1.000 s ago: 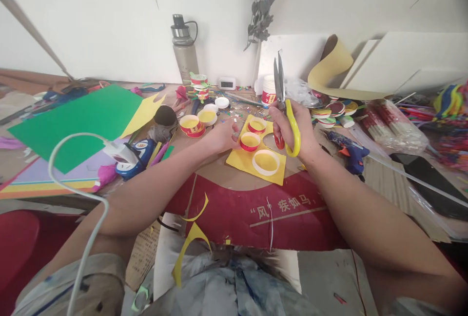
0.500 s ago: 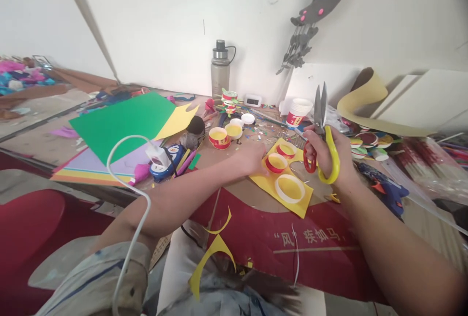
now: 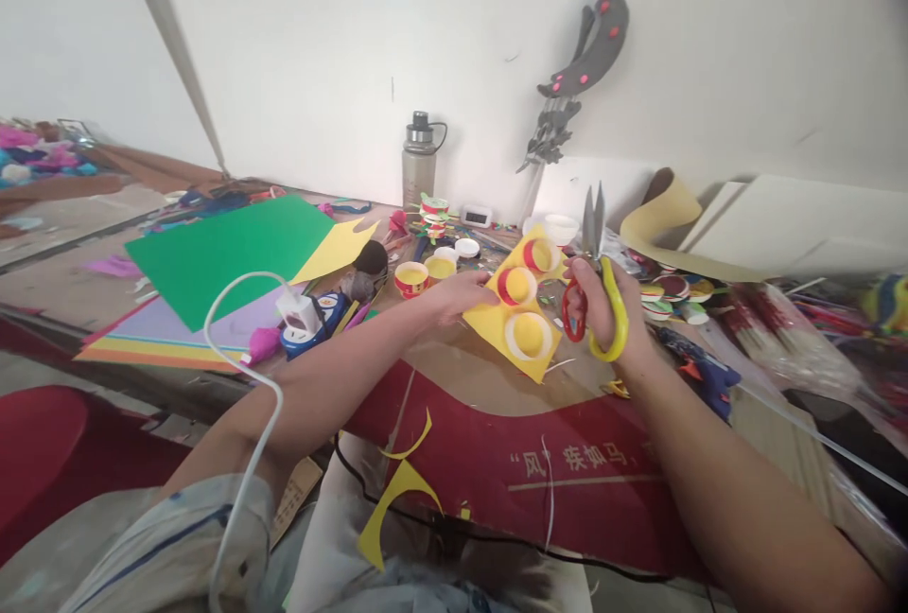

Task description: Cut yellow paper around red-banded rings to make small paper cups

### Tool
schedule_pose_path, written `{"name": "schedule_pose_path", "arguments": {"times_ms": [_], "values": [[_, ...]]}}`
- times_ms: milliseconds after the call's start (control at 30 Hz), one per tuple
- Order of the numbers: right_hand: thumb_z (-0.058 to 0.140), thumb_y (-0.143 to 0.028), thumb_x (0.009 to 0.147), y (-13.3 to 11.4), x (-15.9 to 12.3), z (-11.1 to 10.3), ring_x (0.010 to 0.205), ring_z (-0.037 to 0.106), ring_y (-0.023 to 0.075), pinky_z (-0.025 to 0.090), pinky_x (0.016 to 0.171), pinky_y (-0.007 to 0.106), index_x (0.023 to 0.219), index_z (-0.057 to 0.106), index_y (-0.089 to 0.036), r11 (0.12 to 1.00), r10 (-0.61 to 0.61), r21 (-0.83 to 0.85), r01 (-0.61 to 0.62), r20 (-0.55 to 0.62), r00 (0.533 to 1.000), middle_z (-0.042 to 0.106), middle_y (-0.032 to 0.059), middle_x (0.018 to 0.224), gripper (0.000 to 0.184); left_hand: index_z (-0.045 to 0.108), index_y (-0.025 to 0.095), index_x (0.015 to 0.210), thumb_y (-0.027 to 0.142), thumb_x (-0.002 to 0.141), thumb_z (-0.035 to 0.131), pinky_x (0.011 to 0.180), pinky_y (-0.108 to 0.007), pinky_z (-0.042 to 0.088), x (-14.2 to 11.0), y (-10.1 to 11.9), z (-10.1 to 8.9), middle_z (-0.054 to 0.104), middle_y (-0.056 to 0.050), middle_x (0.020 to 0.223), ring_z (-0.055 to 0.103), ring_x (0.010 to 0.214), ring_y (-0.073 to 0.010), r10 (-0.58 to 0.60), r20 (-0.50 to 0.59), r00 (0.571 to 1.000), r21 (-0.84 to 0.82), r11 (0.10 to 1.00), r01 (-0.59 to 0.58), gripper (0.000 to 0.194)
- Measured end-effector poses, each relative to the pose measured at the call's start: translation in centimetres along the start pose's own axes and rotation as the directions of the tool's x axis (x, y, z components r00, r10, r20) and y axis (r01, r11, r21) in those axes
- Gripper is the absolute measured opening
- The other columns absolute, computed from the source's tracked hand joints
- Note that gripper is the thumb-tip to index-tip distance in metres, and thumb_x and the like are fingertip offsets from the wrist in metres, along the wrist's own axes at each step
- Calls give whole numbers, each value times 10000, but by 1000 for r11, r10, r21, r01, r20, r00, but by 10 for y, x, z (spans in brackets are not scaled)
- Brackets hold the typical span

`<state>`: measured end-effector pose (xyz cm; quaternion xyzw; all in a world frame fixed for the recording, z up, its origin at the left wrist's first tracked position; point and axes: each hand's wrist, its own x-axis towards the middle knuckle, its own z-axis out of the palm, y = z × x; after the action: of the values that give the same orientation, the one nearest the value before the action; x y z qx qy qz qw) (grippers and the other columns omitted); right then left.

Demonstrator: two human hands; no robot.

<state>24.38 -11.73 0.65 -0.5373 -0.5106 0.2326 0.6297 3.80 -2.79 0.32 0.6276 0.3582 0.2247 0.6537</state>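
Note:
My right hand (image 3: 610, 306) is closed round the yellow and red handles of a pair of scissors (image 3: 594, 263), blades together and pointing up. My left hand (image 3: 458, 294) pinches the left edge of a yellow paper sheet (image 3: 500, 320) and holds it tilted up off the table. Three paper rings sit on that sheet: two red-rimmed rings (image 3: 515, 285) and a white ring (image 3: 529, 334) nearest me.
Green paper (image 3: 234, 249) and stacked coloured sheets (image 3: 170, 334) lie at left, with a charger and white cable (image 3: 298, 310). A water bottle (image 3: 417, 164) stands by the wall. More cups (image 3: 411, 277), a blue glue gun (image 3: 699, 372), and red printed cardboard (image 3: 539, 471) lie nearby.
My left hand has lifted the yellow sheet with its rings off the table and tilted it up. The scissors stay upright in my right hand. My head has turned left.

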Motion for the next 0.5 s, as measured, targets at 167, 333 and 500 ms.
{"name": "schedule_pose_path", "arguments": {"times_ms": [167,333,500], "values": [[691,-762,876,-8,1,1,378,436,127,350,345,278,876,603,-258,999,-19,27,20,-8,1000,480,-70,515,511,702,194,938,108,660,713,833,-292,592,2,-1,3,794,-48,934,757,885,-188,3,27,1000,-256,967,4,292],[752,-715,854,-7,-2,-4,365,419,129,333,321,281,857,632,-250,1000,-11,14,10,21,1000,488,-58,503,480,718,188,912,105,628,725,814,-353,602,8,-13,5,769,-52,833,762,831,-233,33,-54,998,-346,937,-50,295],[798,-653,842,10,4,-7,403,434,135,348,345,276,923,665,-256,999,-49,19,49,-3,999,513,-55,531,426,690,165,949,6,510,647,763,-395,621,9,-12,4,782,-56,861,742,740,-236,27,-99,995,-494,866,-73,469]]}}
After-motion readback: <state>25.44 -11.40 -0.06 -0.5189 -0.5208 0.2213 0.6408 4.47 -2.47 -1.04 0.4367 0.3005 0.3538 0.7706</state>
